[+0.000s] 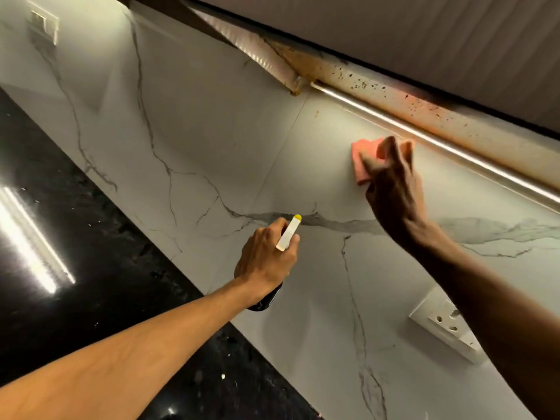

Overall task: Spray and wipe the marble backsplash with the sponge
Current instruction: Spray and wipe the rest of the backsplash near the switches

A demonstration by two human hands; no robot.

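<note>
The white marble backsplash (212, 140) with grey veins fills the middle of the view. My right hand (394, 189) presses a pink sponge (362, 159) flat against the upper part of the marble, just under the light strip; the hand is blurred. Lower and to the left, my left hand (266, 262) grips a spray bottle (289, 233) with a white head and yellow nozzle tip that points at the wall. The bottle's dark body shows below my fist.
A black glossy countertop (75, 253) runs along the bottom left. A lit metal light strip (439, 144) and a stained cabinet underside (394, 95) lie above the sponge. A white wall socket (445, 325) sits at the lower right, a switch plate (42, 22) at the far top left.
</note>
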